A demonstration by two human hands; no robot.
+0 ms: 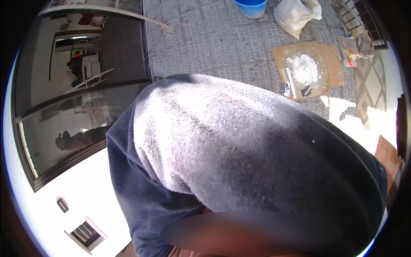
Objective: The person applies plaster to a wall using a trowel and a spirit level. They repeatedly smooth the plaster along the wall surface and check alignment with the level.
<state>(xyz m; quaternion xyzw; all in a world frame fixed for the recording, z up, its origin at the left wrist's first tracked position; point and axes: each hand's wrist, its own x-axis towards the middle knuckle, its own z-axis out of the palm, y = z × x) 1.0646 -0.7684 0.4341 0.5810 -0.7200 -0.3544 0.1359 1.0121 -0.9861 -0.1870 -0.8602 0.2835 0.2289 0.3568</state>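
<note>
Neither my left hand nor my right hand shows. A dark grey sweatshirt (257, 150), sunlit along its top, fills the middle of the view and hides what lies under it; whose body it covers I cannot tell. A blurred patch covers the bottom centre. Beyond the cloth, at the upper right, white powder (305, 68) is spread on flattened cardboard (336, 64). By its near edge lie a white strip (291, 82) and a small dark object (306, 90) whose kind I cannot make out.
On the grey paved ground (205, 47) stand a blue bucket (251, 9) and a white sack (295, 19). Crumpled bags (361, 45) lie farther right. Dark-framed glass (124, 43) borders the left side. A reddish-brown panel (387, 156) shows at the right edge.
</note>
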